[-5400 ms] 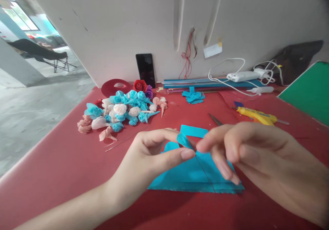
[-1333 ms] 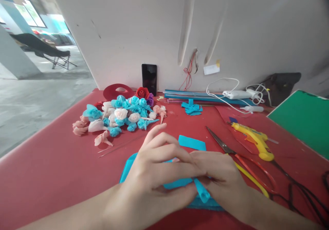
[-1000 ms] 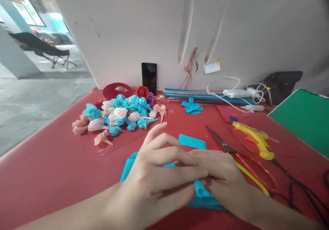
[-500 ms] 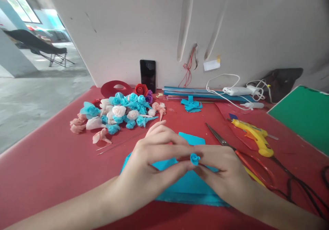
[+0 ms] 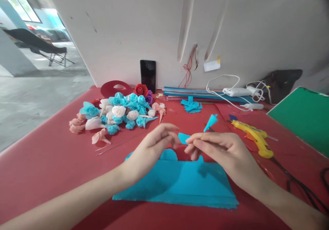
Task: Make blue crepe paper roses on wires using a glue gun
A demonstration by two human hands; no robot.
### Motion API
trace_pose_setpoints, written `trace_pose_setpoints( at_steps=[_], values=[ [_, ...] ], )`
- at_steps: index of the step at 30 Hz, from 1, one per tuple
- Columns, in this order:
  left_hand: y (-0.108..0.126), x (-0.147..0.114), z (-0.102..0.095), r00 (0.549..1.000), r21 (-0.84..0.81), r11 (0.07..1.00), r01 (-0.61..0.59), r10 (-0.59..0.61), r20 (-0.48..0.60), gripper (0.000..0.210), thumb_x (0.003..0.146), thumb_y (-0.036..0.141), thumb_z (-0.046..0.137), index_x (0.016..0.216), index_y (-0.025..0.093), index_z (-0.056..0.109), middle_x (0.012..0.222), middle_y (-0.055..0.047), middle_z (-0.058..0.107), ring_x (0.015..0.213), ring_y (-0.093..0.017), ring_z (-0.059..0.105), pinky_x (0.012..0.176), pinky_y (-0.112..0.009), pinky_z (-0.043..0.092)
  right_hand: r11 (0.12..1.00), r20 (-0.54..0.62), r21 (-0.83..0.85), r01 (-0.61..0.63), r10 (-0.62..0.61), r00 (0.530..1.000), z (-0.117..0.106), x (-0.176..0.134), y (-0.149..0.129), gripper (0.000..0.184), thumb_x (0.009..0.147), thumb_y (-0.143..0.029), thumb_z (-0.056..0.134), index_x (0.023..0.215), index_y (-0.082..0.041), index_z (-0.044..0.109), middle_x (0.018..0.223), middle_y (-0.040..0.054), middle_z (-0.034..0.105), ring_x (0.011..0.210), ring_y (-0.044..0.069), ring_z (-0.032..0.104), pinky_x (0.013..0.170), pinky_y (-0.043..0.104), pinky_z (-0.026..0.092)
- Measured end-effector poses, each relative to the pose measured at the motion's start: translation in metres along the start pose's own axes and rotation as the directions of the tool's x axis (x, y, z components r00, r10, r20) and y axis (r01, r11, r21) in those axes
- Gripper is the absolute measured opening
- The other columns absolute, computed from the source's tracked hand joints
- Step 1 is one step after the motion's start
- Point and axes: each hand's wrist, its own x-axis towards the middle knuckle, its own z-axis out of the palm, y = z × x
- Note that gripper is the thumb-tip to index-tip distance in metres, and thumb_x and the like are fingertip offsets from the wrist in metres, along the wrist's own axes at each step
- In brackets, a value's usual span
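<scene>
My right hand (image 5: 226, 153) pinches a thin stem between thumb and forefinger. At the stem's top sits a small blue crepe paper flower (image 5: 211, 122), tilted up and to the right. My left hand (image 5: 154, 151) hovers a short way to the left, fingers loosely curled and apart, with nothing seen in them. Under both hands lies a stack of blue crepe paper (image 5: 169, 185), its far edge partly rounded. A blue paper piece (image 5: 183, 138) shows beyond it, partly covered by my right fingers.
Crepe paper roses (image 5: 119, 111) in blue, white and pink are heaped at the back left, near thin wires (image 5: 113, 148). A yellow glue gun (image 5: 253, 137) with a dark cord lies right. A phone (image 5: 148, 75) leans on the wall. Blue scraps (image 5: 191, 105) lie behind.
My left hand has let go of the blue flower and drawn back left. My right hand has turned the flower upright, with its stem now in view. More of the paper stack shows.
</scene>
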Motion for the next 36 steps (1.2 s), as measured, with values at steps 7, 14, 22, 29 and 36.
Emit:
trace_pose_setpoints(
  at_steps=[7,14,22,29,36],
  values=[
    [0.001,-0.004,0.005,0.958,0.120,0.992,0.042,-0.073,0.275,0.016,0.082,0.022,0.058,0.090,0.020,0.072,0.086,0.001,0.073,0.083,-0.015,0.066,0.075,-0.020,0.049,0.983,-0.029,0.166,-0.081,0.087,0.996,-0.008,0.001,0.005,0.015,0.090,-0.028,0.056,0.087,-0.028,0.071,0.080,-0.0021,0.070,0.064,0.008,0.065,0.061,0.016,0.056],
    [-0.003,-0.003,0.003,0.968,0.135,0.991,0.022,-0.055,0.245,0.019,0.084,0.022,0.057,0.076,0.017,0.074,0.079,0.001,0.074,0.080,-0.013,0.066,0.076,-0.019,0.048,0.980,-0.037,0.164,-0.110,0.117,0.992,-0.009,0.004,0.005,0.017,0.090,-0.034,0.055,0.090,-0.029,0.071,0.088,-0.0002,0.070,0.068,0.009,0.065,0.062,0.018,0.056],
    [-0.003,-0.002,-0.002,0.984,0.075,0.996,0.054,-0.066,0.164,0.023,0.085,0.029,0.057,0.072,0.017,0.072,0.075,0.001,0.073,0.074,-0.011,0.064,0.071,-0.017,0.047,0.985,-0.192,-0.107,-0.138,0.116,0.975,-0.013,0.005,-0.001,0.011,0.075,-0.030,0.071,0.085,-0.026,0.073,0.079,0.0008,0.072,0.065,0.015,0.068,0.058,0.021,0.056],
    [-0.006,-0.003,0.001,0.984,0.030,0.998,0.061,-0.065,0.167,0.019,0.083,0.027,0.058,0.074,0.017,0.072,0.075,0.000,0.073,0.072,-0.011,0.063,0.067,-0.017,0.049,0.884,-0.460,-0.460,-0.085,-0.156,0.874,-0.050,0.016,0.005,0.023,0.071,-0.023,0.072,0.094,-0.023,0.069,0.072,0.0011,0.065,0.068,0.017,0.060,0.071,0.030,0.051],
    [-0.002,-0.005,0.005,0.976,0.056,0.997,0.059,-0.069,0.208,0.019,0.084,0.025,0.058,0.074,0.017,0.073,0.076,0.000,0.073,0.072,-0.011,0.064,0.068,-0.016,0.050,0.966,-0.002,-0.252,-0.060,0.062,0.998,-0.038,0.013,-0.009,0.019,0.084,-0.038,0.060,0.100,-0.033,0.069,0.109,-0.0015,0.067,0.105,0.016,0.060,0.085,0.022,0.052]
  ],
)
